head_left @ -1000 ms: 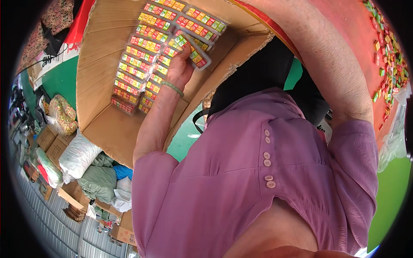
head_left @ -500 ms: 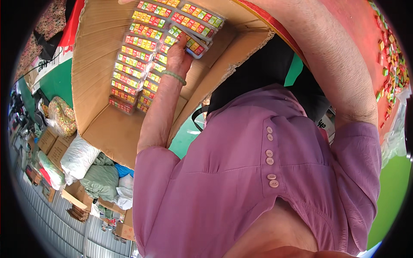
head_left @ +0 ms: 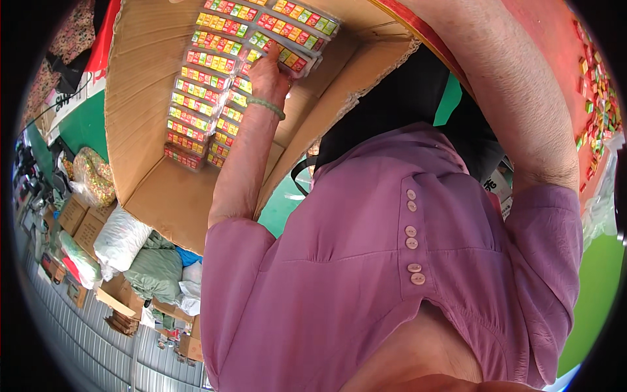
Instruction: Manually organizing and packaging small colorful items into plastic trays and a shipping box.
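Head view: the person's left hand [head_left: 268, 77] reaches into a large cardboard box and is closed on the near end of a clear-plastic pack [head_left: 295, 60], one digit lying over its printed face and the other fingers mostly hidden. That pack, filled with small red, yellow and green pieces, sits at a slight tilt over the right-hand column of similar packs [head_left: 201, 89], near the box's right wall. Around the wrist runs a green beaded bracelet [head_left: 266, 106]. The packs stand in two long columns, those on the left column lined up edge to edge along the bottom of the cardboard box [head_left: 140, 85].

On the other side, the right forearm [head_left: 509, 98] crosses the upper right and leaves at the top edge; the right hand is out of view (so whether it is spread or gripping cannot be told). Beyond that arm, loose coloured pieces [head_left: 595, 111] lie scattered on a red surface [head_left: 532, 32], with clear plastic film [head_left: 601, 209] just below them. The person wears a purple top [head_left: 326, 300] with paired buttons. Further out at left are a bag of multicoloured bits [head_left: 96, 173], a white sack [head_left: 121, 242] and a grey-green sack [head_left: 155, 271].
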The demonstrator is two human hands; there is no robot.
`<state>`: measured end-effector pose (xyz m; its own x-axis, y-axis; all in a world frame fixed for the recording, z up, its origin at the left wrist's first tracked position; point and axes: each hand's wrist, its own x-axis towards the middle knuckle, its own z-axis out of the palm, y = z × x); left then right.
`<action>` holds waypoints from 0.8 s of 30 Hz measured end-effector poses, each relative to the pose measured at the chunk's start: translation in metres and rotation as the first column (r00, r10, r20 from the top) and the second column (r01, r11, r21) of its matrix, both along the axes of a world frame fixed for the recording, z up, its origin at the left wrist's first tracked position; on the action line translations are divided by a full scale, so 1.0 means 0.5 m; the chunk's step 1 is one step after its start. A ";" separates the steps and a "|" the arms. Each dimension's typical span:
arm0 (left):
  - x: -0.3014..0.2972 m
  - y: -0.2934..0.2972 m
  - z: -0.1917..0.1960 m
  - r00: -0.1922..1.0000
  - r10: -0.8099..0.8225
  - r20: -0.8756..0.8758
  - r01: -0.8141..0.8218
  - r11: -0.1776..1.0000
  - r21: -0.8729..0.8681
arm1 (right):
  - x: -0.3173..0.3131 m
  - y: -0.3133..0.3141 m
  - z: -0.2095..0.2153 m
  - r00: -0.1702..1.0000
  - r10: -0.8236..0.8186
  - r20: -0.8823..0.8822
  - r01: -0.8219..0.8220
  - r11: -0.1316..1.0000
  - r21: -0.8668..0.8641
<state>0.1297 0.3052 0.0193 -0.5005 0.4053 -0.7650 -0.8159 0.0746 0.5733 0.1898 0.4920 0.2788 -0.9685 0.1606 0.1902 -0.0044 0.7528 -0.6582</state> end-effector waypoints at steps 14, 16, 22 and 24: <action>0.007 -0.006 0.041 0.918 -0.251 -0.308 0.163 0.945 -0.283 | 0.002 -0.003 -0.004 1.000 -0.007 -0.029 0.008 1.000 0.028; 0.026 -0.022 0.044 0.807 -0.430 -0.405 0.253 0.871 -0.422 | 0.003 -0.006 0.002 1.000 -0.006 -0.017 0.006 1.000 0.023; 0.064 -0.034 0.061 -0.347 -0.608 -0.714 0.296 0.652 -0.698 | 0.005 -0.002 0.003 1.000 -0.011 0.009 0.011 1.000 0.007; 0.066 -0.025 0.057 -0.496 -0.667 -0.555 0.221 0.521 -0.824 | 0.007 -0.006 0.012 0.999 -0.005 0.052 0.005 1.000 0.004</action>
<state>0.1625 0.2925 0.0479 -0.3045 0.9521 0.0290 0.9027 0.2787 0.3279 0.1934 0.4888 0.2846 -0.9763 0.1650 0.1400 0.0338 0.7553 -0.6545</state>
